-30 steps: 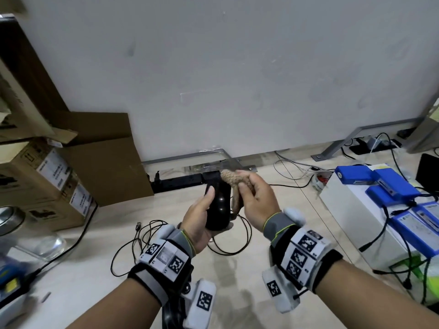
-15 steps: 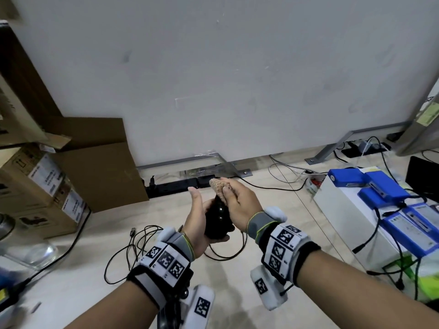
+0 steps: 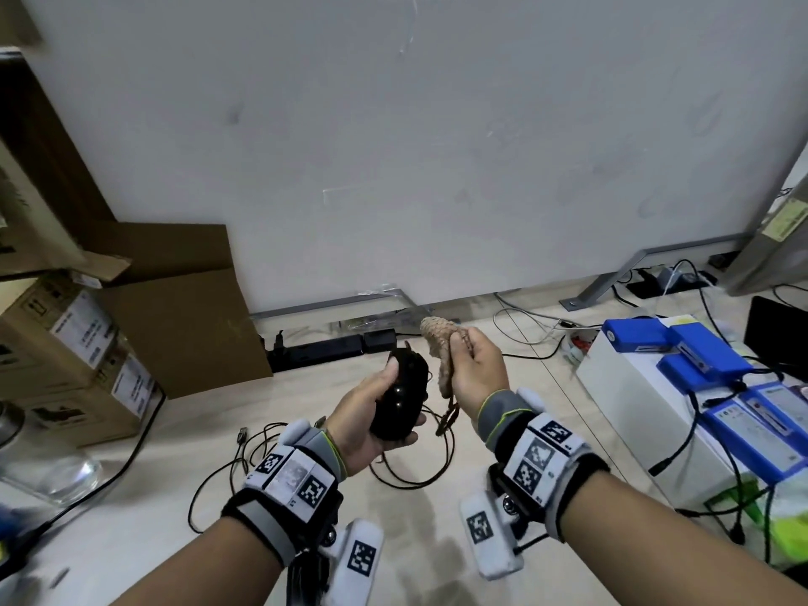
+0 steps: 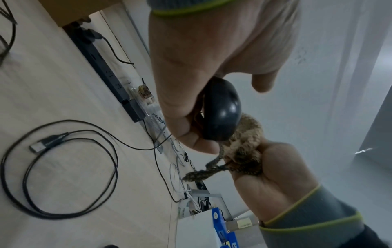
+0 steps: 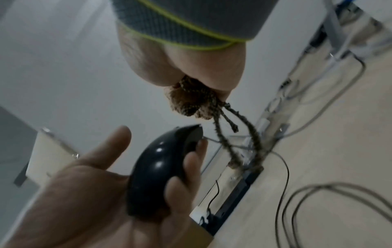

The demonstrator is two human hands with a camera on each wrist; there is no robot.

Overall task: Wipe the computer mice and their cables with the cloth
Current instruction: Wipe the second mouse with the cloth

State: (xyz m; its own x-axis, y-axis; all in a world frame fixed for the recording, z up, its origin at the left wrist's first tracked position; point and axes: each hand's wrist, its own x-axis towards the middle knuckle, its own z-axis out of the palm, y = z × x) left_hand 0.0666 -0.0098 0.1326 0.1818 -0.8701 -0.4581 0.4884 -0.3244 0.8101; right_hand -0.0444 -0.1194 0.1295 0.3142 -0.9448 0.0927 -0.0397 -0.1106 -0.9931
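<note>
Presently a black mouse [image 3: 400, 393] is held in the left hand [image 3: 371, 419], fingers curled under its far side and thumb along the near side, so that the glossy top shell is turned toward the right hand [image 3: 474, 373]. A bunched brown cloth [image 3: 439, 356] is gripped in the right hand's curled fingers, with its braided loop [image 5: 231, 134] hanging free below. In the head view the cloth is seen just beside the mouse's front; in the left wrist view it appears to touch the shell, though contact cannot be confirmed. The hold is judged to steady the mouse while exposing the shell for wiping.

The mouse's cable [image 3: 419, 470] is left trailing down to the pale wood-look floor [image 3: 131, 518], where it lies in loose loops ending in a USB plug [image 4: 39, 146]. It is judged not yet wiped.

A black power strip [image 3: 319, 352] is laid along the white wall [image 3: 437, 146]. Cardboard boxes [image 3: 78, 343] are stacked at left; blue battery packs [image 3: 708, 365] are set on a white box at right.
</note>
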